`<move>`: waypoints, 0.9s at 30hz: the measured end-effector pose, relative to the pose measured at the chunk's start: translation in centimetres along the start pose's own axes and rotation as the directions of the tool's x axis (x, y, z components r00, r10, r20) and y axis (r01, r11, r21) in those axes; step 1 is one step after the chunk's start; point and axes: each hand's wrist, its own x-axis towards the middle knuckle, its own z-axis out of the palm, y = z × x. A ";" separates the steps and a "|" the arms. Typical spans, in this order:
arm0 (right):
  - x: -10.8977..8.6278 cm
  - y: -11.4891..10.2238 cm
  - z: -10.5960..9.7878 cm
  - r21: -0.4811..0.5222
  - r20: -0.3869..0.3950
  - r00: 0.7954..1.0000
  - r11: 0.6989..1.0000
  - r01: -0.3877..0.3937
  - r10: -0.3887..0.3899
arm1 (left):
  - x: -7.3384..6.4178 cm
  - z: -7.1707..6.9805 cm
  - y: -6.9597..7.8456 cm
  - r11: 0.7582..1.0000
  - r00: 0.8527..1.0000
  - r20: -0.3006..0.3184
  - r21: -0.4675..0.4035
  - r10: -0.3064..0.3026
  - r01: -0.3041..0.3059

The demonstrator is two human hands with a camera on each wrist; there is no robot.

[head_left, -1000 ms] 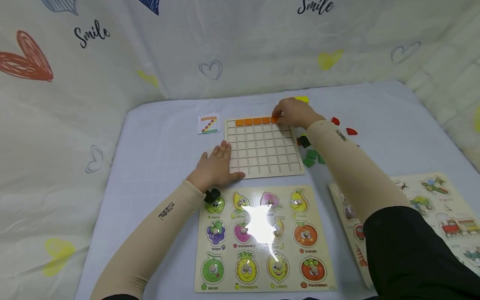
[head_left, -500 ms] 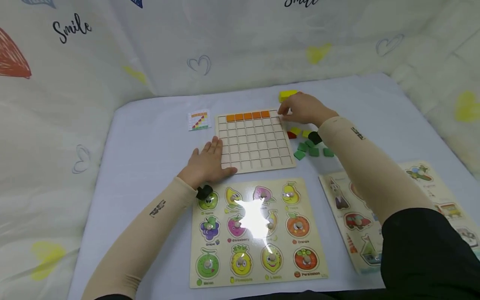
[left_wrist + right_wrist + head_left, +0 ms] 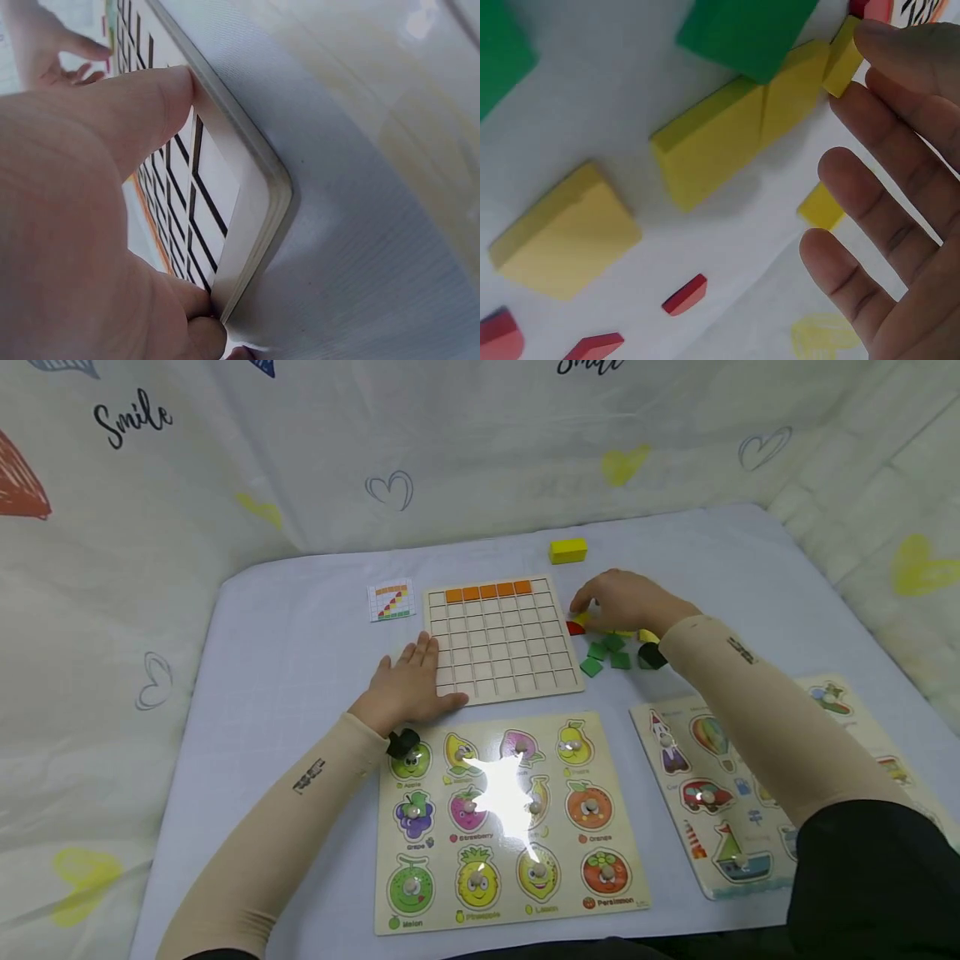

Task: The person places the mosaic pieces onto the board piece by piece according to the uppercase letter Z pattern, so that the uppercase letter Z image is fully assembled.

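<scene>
My left hand [image 3: 408, 685] lies on the left edge of a wooden grid board [image 3: 502, 647], fingers spread and straight. In the left wrist view its thumb [image 3: 161, 101] presses the board's surface near a corner. Several orange square tiles [image 3: 488, 591] sit in a row along the board's far side. Right of the board, my right hand [image 3: 630, 600] reaches down, thumb and index finger pinching a small yellow tile [image 3: 844, 56] beside a red one [image 3: 575, 628]. The other fingers extend loosely. More yellow tiles [image 3: 712, 142] and green tiles [image 3: 596, 651] lie around it.
A pattern card [image 3: 392, 601] lies left of the board, and a yellow block [image 3: 567, 551] stands behind it to the right. A fruit puzzle board [image 3: 510, 906] lies in front. A vehicle puzzle [image 3: 720, 881] is at the right, partly under the right arm.
My right hand has released the last orange tile in the row and moved right and nearer, to the yellow tiles. The left hand stays on the board. The head view has shifted slightly.
</scene>
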 end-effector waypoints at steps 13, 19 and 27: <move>-0.8 1.0 0.9 -0.037 -0.065 0.998 0.999 0.023 -0.025 | -0.1 -0.1 0.1 1.000 1.000 0.002 -0.008 -0.007 0.007; -0.8 0.7 0.9 -0.023 -0.068 0.998 1.000 0.003 -0.005 | -0.1 -0.1 0.1 1.000 1.000 0.002 -0.009 -0.007 0.008; -0.3 0.6 0.5 -0.004 -0.111 0.994 1.000 0.022 -0.022 | -0.2 -0.2 0.1 1.000 1.000 0.007 -0.018 -0.009 0.009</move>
